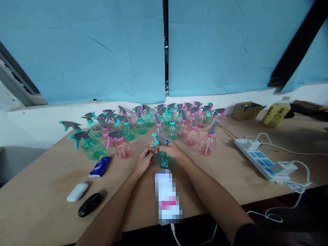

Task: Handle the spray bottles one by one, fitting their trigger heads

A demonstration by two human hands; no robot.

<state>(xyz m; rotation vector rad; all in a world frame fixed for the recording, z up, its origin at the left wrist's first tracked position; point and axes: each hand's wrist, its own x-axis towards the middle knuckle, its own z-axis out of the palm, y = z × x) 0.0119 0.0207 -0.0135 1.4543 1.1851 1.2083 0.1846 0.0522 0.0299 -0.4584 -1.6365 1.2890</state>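
Note:
A green spray bottle (164, 160) with a grey head and teal trigger stands upright at the middle of the table. My right hand (171, 149) is closed round its neck, just under the spray head. From the other side my left hand (146, 158) has its fingers pinched together at the bottle's neck, below the trigger; the exact spot its fingertips press is partly hidden. Right in front of the bottle lies a phone (167, 194) with a lit, blurred-out screen. Behind stand several more spray bottles, among them a pink one (207, 145) and a green one (93, 149).
On the left lie a blue packet (100, 166), a white case (77, 192) and a black case (89, 205). A power strip (261, 160) with chargers and white cables is at right. Farther back are a cardboard box (244, 112) and a yellow-labelled bottle (276, 112).

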